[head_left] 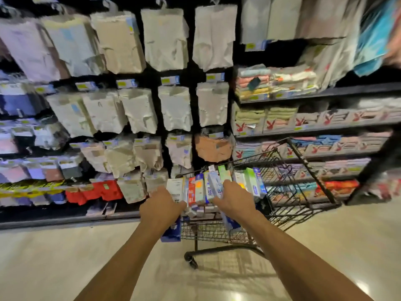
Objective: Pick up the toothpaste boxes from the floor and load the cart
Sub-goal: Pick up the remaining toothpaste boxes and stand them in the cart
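A bundle of several toothpaste boxes (201,189), white, blue, orange and green, is held upright between my two hands above the near end of a black wire cart (290,170). My left hand (161,204) presses the left side of the bundle. My right hand (235,198) presses its right side, fingers over a white-and-blue box. More boxes (252,183) stand upright just right of my right hand. A blue box (172,232) hangs at the cart's near left corner. Further boxes lie inside the cart basket, partly hidden by my hands.
Shelving with hanging packaged garments (138,109) fills the wall ahead. To the right, shelves hold folded towels (282,120). The cart stands on a glossy beige floor (65,257); one caster (191,260) is visible. A dark figure (382,161) stands at the far right.
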Motion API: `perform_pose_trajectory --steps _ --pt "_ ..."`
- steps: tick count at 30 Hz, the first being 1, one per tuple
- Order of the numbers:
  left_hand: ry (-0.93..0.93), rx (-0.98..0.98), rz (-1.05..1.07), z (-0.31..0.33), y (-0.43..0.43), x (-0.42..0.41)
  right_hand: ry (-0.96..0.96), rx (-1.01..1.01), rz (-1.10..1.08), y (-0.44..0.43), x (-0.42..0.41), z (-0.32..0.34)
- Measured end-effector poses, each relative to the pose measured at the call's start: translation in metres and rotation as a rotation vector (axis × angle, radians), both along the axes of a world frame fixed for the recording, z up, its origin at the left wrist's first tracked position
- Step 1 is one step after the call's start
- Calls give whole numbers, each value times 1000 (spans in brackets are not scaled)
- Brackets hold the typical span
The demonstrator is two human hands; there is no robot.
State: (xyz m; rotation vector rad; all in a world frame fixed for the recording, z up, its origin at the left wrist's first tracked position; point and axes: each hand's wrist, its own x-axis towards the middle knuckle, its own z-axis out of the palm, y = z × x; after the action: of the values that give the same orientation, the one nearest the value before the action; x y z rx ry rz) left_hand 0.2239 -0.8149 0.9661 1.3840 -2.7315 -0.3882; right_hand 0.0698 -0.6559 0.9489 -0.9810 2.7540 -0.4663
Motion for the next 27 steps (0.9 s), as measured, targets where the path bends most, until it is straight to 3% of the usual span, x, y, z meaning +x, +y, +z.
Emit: perform_pose_trajectory --steps 11,18,27 --pt "-39 89 -131 -27 -6 -176 -75 76 -227 38 -148 -33" --pt "-72 145 -78 -80 -72 -274 -134 125 -283 -19 -239 -80" --pt "-69 328 10 -187 -141 -348 -218 164 -301 -88 -337 -190"
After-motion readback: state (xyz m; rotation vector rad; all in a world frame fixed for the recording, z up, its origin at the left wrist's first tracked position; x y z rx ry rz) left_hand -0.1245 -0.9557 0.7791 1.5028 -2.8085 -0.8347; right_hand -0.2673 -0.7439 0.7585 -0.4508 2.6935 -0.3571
